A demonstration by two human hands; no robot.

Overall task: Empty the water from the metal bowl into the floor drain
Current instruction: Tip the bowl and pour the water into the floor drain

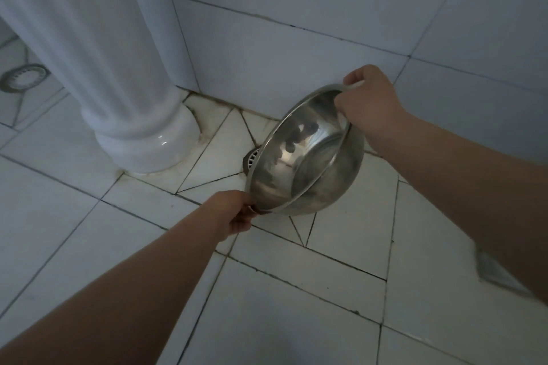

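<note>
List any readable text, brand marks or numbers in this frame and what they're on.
None readable.
Metal bowl: no stamp or label shows, only reflections.
Floor drain: plain white grate, mostly hidden behind the bowl, no marking.
White pedestal, wall tiles and floor tiles: blank.
Second drain ring at far left: too dim to tell.

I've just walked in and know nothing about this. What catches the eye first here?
A shiny metal bowl, tipped steeply on its side at the centre, gripped at its rim by the left hand below and the right hand above. Behind its lower edge peeks a floor drain; a white pedestal stands to the left.
</note>
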